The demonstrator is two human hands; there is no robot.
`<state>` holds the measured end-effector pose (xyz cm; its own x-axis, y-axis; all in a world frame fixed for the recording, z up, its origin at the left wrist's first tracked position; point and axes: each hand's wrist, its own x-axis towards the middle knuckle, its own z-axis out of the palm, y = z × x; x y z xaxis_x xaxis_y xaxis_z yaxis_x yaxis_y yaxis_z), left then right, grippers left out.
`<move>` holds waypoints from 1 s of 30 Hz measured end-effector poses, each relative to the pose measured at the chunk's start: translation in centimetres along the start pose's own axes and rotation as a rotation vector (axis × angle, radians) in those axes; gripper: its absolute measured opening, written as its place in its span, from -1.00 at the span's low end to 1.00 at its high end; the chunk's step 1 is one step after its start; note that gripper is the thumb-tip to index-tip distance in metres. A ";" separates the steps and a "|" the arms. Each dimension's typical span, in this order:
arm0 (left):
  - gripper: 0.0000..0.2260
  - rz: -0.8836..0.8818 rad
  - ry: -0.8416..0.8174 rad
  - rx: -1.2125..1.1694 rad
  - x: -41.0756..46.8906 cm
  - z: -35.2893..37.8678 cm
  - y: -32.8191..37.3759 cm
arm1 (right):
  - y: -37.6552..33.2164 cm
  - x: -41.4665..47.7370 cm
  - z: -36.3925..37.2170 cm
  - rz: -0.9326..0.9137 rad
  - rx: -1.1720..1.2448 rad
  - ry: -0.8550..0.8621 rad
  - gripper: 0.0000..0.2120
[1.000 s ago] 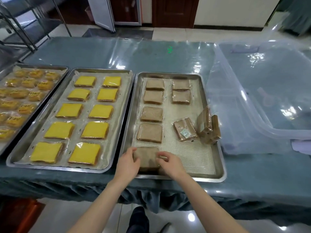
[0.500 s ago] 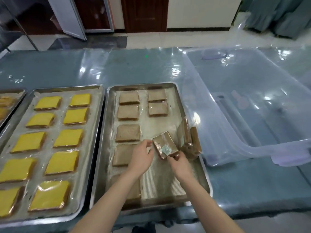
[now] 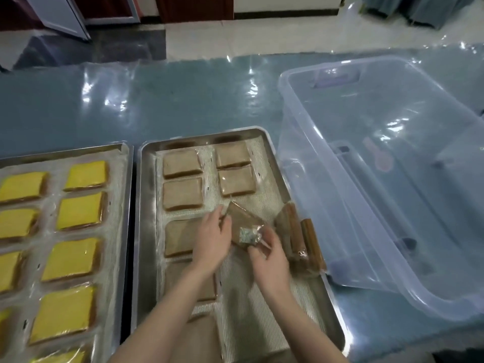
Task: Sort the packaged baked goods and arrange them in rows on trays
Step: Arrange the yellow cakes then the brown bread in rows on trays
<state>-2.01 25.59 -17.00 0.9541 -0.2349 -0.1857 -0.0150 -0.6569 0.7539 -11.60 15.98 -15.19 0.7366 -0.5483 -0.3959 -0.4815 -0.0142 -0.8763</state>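
Both hands hold 1 brown packet (image 3: 245, 226) over the steel tray (image 3: 142, 231).

The left hand (image 3: 212, 237) pinches the packet's left edge and the right hand (image 3: 269, 258) grips its near corner, so it sits tilted, label side up, above the bare liner of the tray's right column. 1 second ago both hands were pressing a packet flat at the tray's near left corner; half a second ago they already had this one, lower and nearer. 2 flat slices (image 3: 235, 169) lie at the far end of that column. A few upright packets (image 3: 296, 237) lean at the tray's right rim, beside the clear bin (image 3: 366, 179). The yellow-slice tray (image 3: 123, 205) lies to the left; the third tray has left view.
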 end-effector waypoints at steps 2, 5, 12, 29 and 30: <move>-0.58 -0.008 0.021 -0.120 0.6 -0.9 0.0 | -1.4 1.0 0.3 -0.051 0.095 0.041 -0.42; -0.63 0.019 0.036 -0.242 1.5 -1.8 0.1 | -3.2 2.9 0.2 -0.155 0.047 0.048 -0.42; -0.78 0.027 0.016 -0.233 0.8 -1.9 -0.9 | -3.1 4.7 -0.9 -0.183 -0.201 0.084 -0.88; -0.80 0.100 0.069 -0.072 -0.2 1.7 -2.7 | -0.7 6.9 0.9 -0.132 -0.558 -0.025 -0.49; -0.80 0.106 0.065 -0.087 -0.3 1.8 -2.6 | -0.7 6.9 0.8 -0.148 -0.549 -0.009 -0.49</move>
<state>-2.82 26.10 -20.09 0.9658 -0.2514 -0.0630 -0.0936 -0.5653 0.8196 -5.76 12.91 -17.50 0.8180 -0.5002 -0.2840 -0.5471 -0.5242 -0.6526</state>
